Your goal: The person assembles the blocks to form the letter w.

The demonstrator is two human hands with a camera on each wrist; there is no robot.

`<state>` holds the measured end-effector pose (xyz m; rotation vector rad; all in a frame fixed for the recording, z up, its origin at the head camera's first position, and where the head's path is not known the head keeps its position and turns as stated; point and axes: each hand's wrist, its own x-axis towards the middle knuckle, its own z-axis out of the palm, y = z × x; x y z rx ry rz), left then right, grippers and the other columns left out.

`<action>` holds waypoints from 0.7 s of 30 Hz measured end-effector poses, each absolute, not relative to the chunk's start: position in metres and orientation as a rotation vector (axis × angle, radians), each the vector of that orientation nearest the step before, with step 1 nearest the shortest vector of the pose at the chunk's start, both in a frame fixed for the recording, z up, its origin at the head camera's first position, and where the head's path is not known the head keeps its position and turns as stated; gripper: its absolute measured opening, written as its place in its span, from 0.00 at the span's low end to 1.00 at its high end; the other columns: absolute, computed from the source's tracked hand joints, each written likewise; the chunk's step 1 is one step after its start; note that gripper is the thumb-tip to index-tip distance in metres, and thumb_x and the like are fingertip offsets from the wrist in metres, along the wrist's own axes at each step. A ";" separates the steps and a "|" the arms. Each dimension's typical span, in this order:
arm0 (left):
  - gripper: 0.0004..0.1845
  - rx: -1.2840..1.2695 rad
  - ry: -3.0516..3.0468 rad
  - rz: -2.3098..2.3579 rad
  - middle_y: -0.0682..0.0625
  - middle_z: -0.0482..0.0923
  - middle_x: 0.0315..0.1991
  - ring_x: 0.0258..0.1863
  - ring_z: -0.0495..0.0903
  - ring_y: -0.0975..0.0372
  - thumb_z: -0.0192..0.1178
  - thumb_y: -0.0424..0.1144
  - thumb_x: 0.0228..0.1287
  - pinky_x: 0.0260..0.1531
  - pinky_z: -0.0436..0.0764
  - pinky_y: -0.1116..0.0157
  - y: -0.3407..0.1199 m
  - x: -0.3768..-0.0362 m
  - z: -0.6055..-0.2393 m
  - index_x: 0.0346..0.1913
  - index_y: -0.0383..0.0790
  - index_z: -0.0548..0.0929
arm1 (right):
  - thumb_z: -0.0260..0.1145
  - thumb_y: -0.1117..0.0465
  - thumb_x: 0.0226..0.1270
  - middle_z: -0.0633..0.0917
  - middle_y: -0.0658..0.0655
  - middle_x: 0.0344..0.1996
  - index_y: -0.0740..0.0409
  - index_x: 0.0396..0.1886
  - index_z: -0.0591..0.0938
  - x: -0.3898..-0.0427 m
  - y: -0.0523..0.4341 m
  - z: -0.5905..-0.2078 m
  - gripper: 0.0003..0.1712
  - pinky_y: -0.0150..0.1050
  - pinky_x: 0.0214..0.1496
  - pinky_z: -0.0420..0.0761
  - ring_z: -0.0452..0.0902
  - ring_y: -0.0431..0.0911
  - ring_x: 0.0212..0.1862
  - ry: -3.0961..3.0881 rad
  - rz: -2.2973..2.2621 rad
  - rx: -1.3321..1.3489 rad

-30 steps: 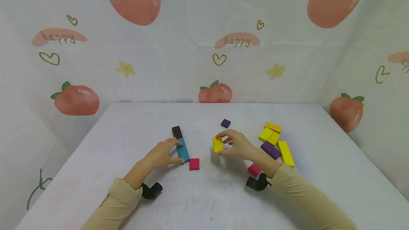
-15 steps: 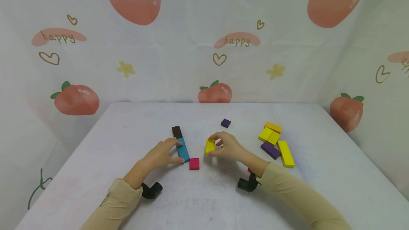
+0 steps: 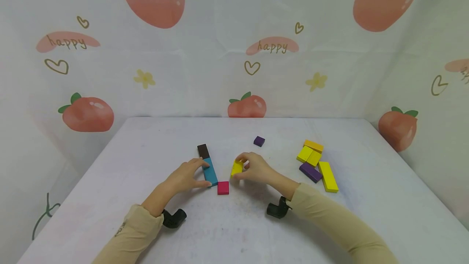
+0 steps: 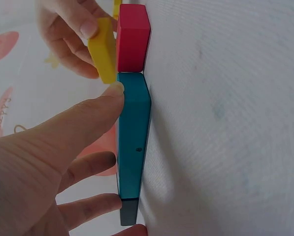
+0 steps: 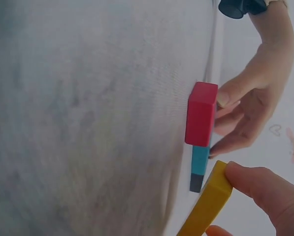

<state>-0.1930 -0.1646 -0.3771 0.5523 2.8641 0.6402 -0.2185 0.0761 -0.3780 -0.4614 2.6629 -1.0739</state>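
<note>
right hand (image 3: 256, 169): fingers pinch small yellow block (image 3: 236, 168) just above bench (image 3: 146, 154), beside teal block (image 3: 210, 171) | left hand (image 3: 185, 177): straight fingers steady teal block; red block (image 3: 222, 188) at its near end | judgement: lower flat, square to the teal edge, release gently

Yellow block (image 3: 236, 168) in right hand (image 3: 256, 169). Teal block (image 3: 210, 172), dark brown block (image 3: 203, 150), red square block (image 3: 222, 188). Small purple block (image 3: 259, 141); yellow and purple pile (image 3: 315, 163). Bench (image 3: 146, 141) pale white-lilac. Backdrop (image 3: 220, 52) white, peach prints, hearts, "happy". Sleeves (image 3: 329, 223) beige.
</note>
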 end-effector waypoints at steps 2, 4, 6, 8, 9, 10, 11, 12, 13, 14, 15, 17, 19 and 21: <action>0.29 0.555 2.863 0.642 0.35 0.66 0.65 0.62 0.67 0.41 0.67 0.49 0.53 0.59 0.71 0.46 -0.165 -0.193 -0.377 0.57 0.40 0.74 | 0.74 0.56 0.50 0.79 0.58 0.48 0.56 0.49 0.78 -0.220 0.075 -0.380 0.26 0.34 0.43 0.82 0.75 0.45 0.40 2.662 -1.057 -0.464; 0.29 0.557 2.863 0.642 0.35 0.66 0.65 0.62 0.67 0.41 0.67 0.49 0.53 0.59 0.71 0.46 -0.165 -0.193 -0.377 0.56 0.40 0.74 | 0.74 0.55 0.50 0.79 0.58 0.48 0.57 0.49 0.78 -0.220 0.073 -0.381 0.26 0.34 0.43 0.82 0.75 0.45 0.40 2.668 -1.034 -0.471; 0.29 0.558 2.862 0.645 0.36 0.66 0.65 0.62 0.67 0.41 0.67 0.49 0.53 0.59 0.71 0.46 -0.165 -0.193 -0.377 0.56 0.40 0.74 | 0.74 0.56 0.50 0.79 0.59 0.48 0.57 0.49 0.78 -0.220 0.072 -0.381 0.26 0.35 0.43 0.81 0.74 0.45 0.39 2.674 -1.012 -0.490; 0.29 0.559 2.861 0.644 0.36 0.66 0.65 0.62 0.67 0.41 0.67 0.49 0.53 0.59 0.71 0.46 -0.165 -0.193 -0.377 0.56 0.40 0.74 | 0.74 0.56 0.50 0.79 0.60 0.48 0.58 0.49 0.78 -0.220 0.071 -0.381 0.26 0.35 0.42 0.81 0.74 0.45 0.39 2.677 -0.995 -0.498; 0.29 0.557 2.860 0.646 0.36 0.66 0.65 0.62 0.67 0.41 0.67 0.50 0.53 0.59 0.71 0.46 -0.165 -0.193 -0.377 0.56 0.40 0.74 | 0.74 0.55 0.50 0.78 0.60 0.48 0.58 0.49 0.78 -0.220 0.070 -0.381 0.27 0.34 0.42 0.81 0.73 0.45 0.38 2.681 -0.985 -0.504; 0.29 0.555 2.859 0.649 0.36 0.66 0.65 0.62 0.67 0.41 0.67 0.50 0.53 0.59 0.71 0.46 -0.165 -0.193 -0.377 0.56 0.40 0.74 | 0.74 0.55 0.50 0.78 0.60 0.48 0.58 0.49 0.78 -0.220 0.070 -0.381 0.27 0.35 0.42 0.80 0.73 0.45 0.38 2.684 -0.978 -0.511; 0.29 0.552 2.859 0.649 0.36 0.66 0.65 0.62 0.67 0.41 0.67 0.50 0.53 0.59 0.71 0.46 -0.165 -0.193 -0.377 0.56 0.40 0.74 | 0.74 0.55 0.49 0.78 0.60 0.48 0.58 0.49 0.77 -0.220 0.070 -0.381 0.27 0.35 0.41 0.80 0.73 0.45 0.38 2.686 -0.969 -0.518; 0.29 0.550 2.858 0.648 0.36 0.66 0.65 0.61 0.67 0.41 0.67 0.50 0.53 0.59 0.71 0.46 -0.165 -0.193 -0.377 0.56 0.40 0.74 | 0.74 0.55 0.49 0.78 0.60 0.48 0.58 0.49 0.77 -0.220 0.069 -0.381 0.27 0.35 0.42 0.80 0.73 0.45 0.38 2.687 -0.963 -0.513; 0.29 0.547 2.858 0.647 0.36 0.66 0.65 0.61 0.67 0.41 0.67 0.50 0.53 0.59 0.71 0.46 -0.165 -0.193 -0.377 0.56 0.40 0.74 | 0.74 0.54 0.50 0.78 0.60 0.47 0.58 0.50 0.77 -0.220 0.069 -0.381 0.28 0.35 0.42 0.80 0.72 0.45 0.39 2.689 -0.954 -0.515; 0.29 0.543 2.858 0.647 0.36 0.66 0.65 0.61 0.68 0.41 0.67 0.50 0.53 0.59 0.71 0.46 -0.164 -0.193 -0.377 0.56 0.40 0.74 | 0.74 0.54 0.49 0.78 0.60 0.47 0.58 0.50 0.77 -0.220 0.069 -0.381 0.28 0.35 0.42 0.80 0.72 0.45 0.39 2.690 -0.948 -0.516; 0.29 0.540 2.859 0.646 0.36 0.65 0.65 0.61 0.68 0.41 0.67 0.50 0.53 0.58 0.71 0.46 -0.164 -0.193 -0.377 0.56 0.40 0.74 | 0.74 0.54 0.49 0.78 0.60 0.47 0.58 0.50 0.77 -0.220 0.069 -0.382 0.28 0.35 0.42 0.80 0.72 0.45 0.39 2.691 -0.942 -0.520; 0.29 0.539 2.860 0.645 0.36 0.65 0.65 0.60 0.68 0.41 0.67 0.50 0.53 0.58 0.72 0.46 -0.164 -0.193 -0.377 0.56 0.40 0.74 | 0.75 0.54 0.49 0.77 0.60 0.47 0.58 0.50 0.77 -0.220 0.068 -0.382 0.28 0.35 0.43 0.80 0.72 0.45 0.39 2.692 -0.935 -0.513; 0.29 0.540 2.860 0.644 0.36 0.65 0.65 0.60 0.68 0.40 0.67 0.50 0.53 0.58 0.72 0.45 -0.164 -0.194 -0.377 0.56 0.40 0.74 | 0.75 0.54 0.49 0.77 0.60 0.47 0.57 0.50 0.77 -0.220 0.068 -0.382 0.29 0.36 0.43 0.80 0.72 0.45 0.39 2.692 -0.930 -0.505; 0.29 0.542 2.861 0.644 0.35 0.65 0.65 0.60 0.68 0.40 0.67 0.50 0.54 0.58 0.72 0.45 -0.164 -0.194 -0.377 0.56 0.40 0.74 | 0.75 0.54 0.48 0.77 0.60 0.46 0.57 0.50 0.76 -0.220 0.068 -0.382 0.29 0.36 0.44 0.81 0.72 0.45 0.40 2.693 -0.927 -0.503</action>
